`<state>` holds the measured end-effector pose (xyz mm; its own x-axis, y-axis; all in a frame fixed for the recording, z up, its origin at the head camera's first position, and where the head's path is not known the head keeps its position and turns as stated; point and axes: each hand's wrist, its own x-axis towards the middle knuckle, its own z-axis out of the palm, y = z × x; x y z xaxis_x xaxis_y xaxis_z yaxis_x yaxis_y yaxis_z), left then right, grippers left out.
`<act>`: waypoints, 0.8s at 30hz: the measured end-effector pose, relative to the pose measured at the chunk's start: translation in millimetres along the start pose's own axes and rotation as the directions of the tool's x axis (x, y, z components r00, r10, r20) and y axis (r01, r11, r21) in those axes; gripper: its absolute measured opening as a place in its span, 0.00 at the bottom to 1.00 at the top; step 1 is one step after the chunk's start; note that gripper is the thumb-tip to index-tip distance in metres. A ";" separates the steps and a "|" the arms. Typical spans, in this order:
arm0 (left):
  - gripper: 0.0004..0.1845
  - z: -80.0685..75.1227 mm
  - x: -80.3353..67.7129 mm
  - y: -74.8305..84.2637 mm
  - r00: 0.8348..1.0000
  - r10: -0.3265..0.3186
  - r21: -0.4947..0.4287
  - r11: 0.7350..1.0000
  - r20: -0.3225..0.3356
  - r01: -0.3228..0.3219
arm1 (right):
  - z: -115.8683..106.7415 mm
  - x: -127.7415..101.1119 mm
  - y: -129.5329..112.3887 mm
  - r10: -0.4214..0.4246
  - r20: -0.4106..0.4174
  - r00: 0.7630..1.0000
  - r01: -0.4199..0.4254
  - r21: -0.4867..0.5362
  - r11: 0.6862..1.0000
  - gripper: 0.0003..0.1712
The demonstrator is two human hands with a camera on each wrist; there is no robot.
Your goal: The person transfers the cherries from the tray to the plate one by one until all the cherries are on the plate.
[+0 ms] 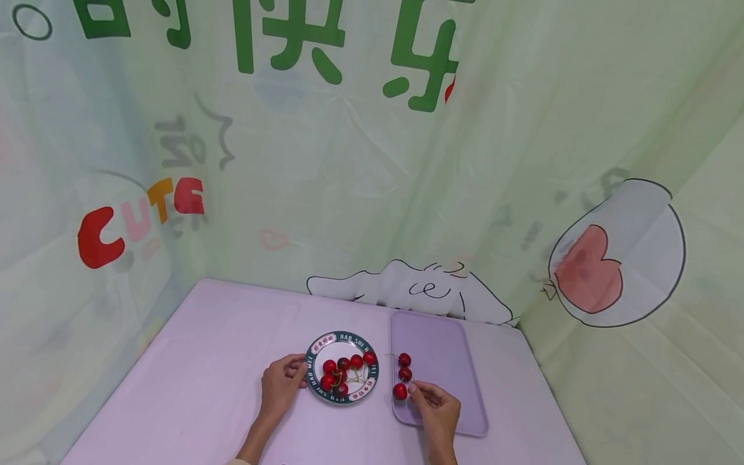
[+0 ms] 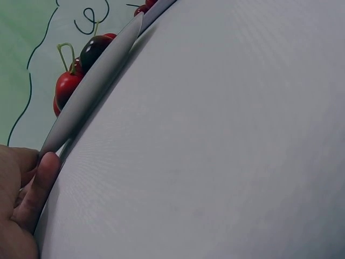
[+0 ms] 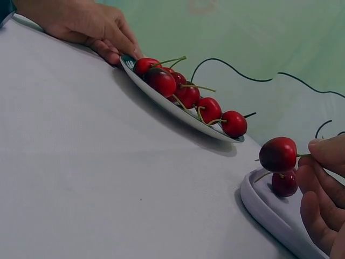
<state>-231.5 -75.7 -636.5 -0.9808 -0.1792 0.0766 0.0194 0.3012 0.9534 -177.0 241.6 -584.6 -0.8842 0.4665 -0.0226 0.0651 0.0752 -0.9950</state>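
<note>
A round white plate with a dark green lettered rim [image 1: 341, 400] holds several red cherries [image 1: 328, 382] with green stems. At its left edge my left hand [image 1: 279, 387] grips the rim between thumb and fingers. To the right of the plate, my right hand [image 1: 437, 410] pinches one cherry [image 3: 277, 155] by its stem. That cherry hangs above the near left part of a pale purple tray [image 1: 438, 349]. Two more cherries lie along the tray's left side, a far one [image 1: 404, 360] and a nearer one [image 1: 405, 374].
Plate and tray stand on a pale table [image 1: 232, 361], with a gap between them. A light green printed curtain [image 1: 360, 194] hangs behind the table and along both sides. The tray's far end lies close to the curtain.
</note>
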 end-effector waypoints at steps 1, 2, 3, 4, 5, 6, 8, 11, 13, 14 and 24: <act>0.15 0.0 -0.1 0.3 1.000 0.001 0.000 1.000 0.000 -0.001 | 0.2 -0.5 -0.8 0.003 0.001 1.000 -0.003 0.002 1.000 0.15; 0.15 0.1 -0.2 0.5 1.000 0.001 -0.001 1.000 -0.001 -0.001 | 0.5 -0.9 -1.6 0.004 0.002 1.000 -0.004 0.005 1.000 0.15; 0.15 0.0 -0.2 0.8 1.000 0.001 -0.003 1.000 -0.001 -0.001 | 0.7 -1.1 -2.3 0.005 0.003 1.000 -0.005 0.009 1.000 0.15; 0.15 -0.1 -0.3 1.2 1.000 0.002 -0.004 1.000 -0.002 -0.002 | 0.8 -1.3 -3.0 0.004 0.003 1.000 -0.004 0.012 1.000 0.15; 0.15 0.0 -0.2 1.3 1.000 0.003 -0.004 1.000 -0.004 -0.003 | 1.2 -1.7 -3.8 0.003 0.004 1.000 -0.003 0.013 1.000 0.15; 0.15 0.0 -0.2 1.4 1.000 0.001 -0.005 1.000 -0.006 -0.001 | 1.6 -2.0 -4.3 0.001 0.006 1.000 -0.002 0.015 1.000 0.15; 0.15 0.3 0.0 1.3 1.000 -0.002 -0.008 1.000 -0.011 0.002 | 2.4 -2.0 -4.3 -0.005 0.009 1.000 0.004 0.021 1.000 0.15; 0.15 0.4 -0.3 1.6 1.000 0.005 -0.005 1.000 -0.013 -0.005 | 3.5 -1.7 -3.8 -0.007 0.014 1.000 0.006 0.016 1.000 0.16; 0.15 0.4 -0.6 2.0 1.000 0.003 -0.007 1.000 -0.012 -0.004 | 4.0 -1.2 -3.2 -0.003 0.015 1.000 0.002 0.011 1.000 0.15; 0.15 0.2 -0.9 2.3 1.000 0.003 -0.008 1.000 -0.011 -0.003 | 4.3 -1.0 -2.8 -0.002 0.016 1.000 0.002 0.007 1.000 0.15; 0.15 -1.1 -1.7 2.2 1.000 0.010 -0.010 1.000 0.001 -0.010 | 8.5 -0.5 -4.7 0.029 0.022 0.999 -0.028 -0.007 1.000 0.15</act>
<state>-229.6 -75.7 -634.2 -0.9807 -0.1757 0.0857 0.0309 0.2935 0.9555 -180.8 233.5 -580.8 -0.8921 0.4488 -0.0531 0.0935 0.0683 -0.9933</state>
